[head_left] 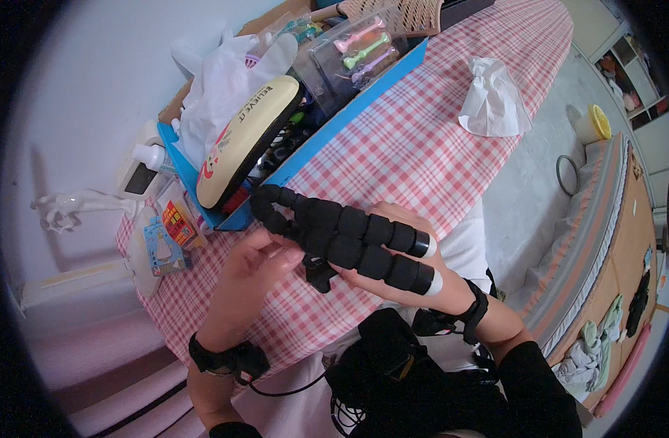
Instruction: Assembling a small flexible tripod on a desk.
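A black flexible tripod (342, 235) with bulging, foam-covered segmented legs lies across my hands above the checked tablecloth. Two of its legs point right and end in white tips; another part bends in a loop at its left end. My left hand (250, 276) pinches the tripod near that loop, thumb and fingers together by a small black clamp-like piece (319, 273). From beneath and behind, my right hand (447, 269) grips the legs, which cover most of its fingers.
Just beyond my hands stands a blue-edged box (349, 109) holding a cream glasses case (248, 139), white plastic and small packaged items. Small packets (166, 244) and a white hand-shaped ornament (75, 206) are at the left. Crumpled white paper (494, 98) lies on the tablecloth (415, 139).
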`<state>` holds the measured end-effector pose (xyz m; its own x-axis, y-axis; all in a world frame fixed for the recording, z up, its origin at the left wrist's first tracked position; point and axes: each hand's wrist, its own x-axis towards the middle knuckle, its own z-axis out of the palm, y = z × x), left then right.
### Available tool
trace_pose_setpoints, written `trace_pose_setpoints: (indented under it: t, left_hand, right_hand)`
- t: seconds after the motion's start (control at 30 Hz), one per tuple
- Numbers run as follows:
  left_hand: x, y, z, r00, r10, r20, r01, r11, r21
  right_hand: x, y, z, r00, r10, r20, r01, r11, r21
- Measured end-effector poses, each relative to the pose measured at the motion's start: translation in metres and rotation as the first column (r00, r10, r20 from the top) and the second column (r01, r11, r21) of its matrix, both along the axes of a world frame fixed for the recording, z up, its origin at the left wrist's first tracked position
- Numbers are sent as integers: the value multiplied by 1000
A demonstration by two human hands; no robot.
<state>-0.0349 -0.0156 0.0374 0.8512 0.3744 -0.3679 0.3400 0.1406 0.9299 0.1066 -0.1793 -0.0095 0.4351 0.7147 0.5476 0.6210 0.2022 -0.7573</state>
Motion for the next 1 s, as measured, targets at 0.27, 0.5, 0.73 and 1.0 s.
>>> trace_pose_setpoints:
  t: [0.27,0.5,0.73,1.0]
  left_hand:
    - [3,1,8,996,-71,-62,72,997,17]
    - [6,-5,9,996,-85,-32,86,995,51]
    - [3,-4,6,996,-45,-74,45,999,-1]
    - [4,-3,5,997,-61,-56,60,998,-24]
  right_hand:
    - [2,0,-1,999,29,-13,-29,1000,6]
    - [2,2,2,1000,4,-14,-4,998,62]
    - [2,2,4,1000,-18,-1,18,998,60]
    - [1,2,4,1000,-25,-7,26,998,60]
